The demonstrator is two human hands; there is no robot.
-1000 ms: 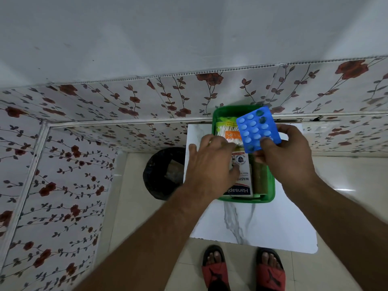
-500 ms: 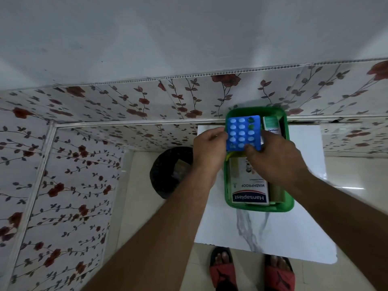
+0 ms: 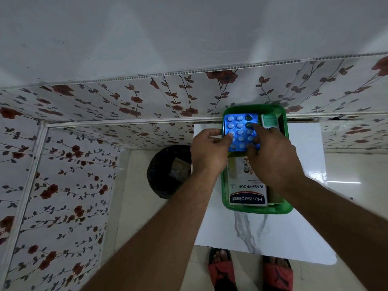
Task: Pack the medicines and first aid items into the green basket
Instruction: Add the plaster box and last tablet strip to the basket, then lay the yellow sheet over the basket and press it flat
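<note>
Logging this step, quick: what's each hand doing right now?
Left hand: closed on the blue blister pack, at its left edge.
Right hand: fingers pressing on the same pack, over the green basket.

We see the green basket (image 3: 257, 209) on the white tabletop (image 3: 273, 238). At its far end, both hands, left hand (image 3: 209, 151) and right hand (image 3: 275, 156), press a blue blister pack (image 3: 241, 131) flat; a Hansaplast box (image 3: 247, 193) fills its near end.
</note>
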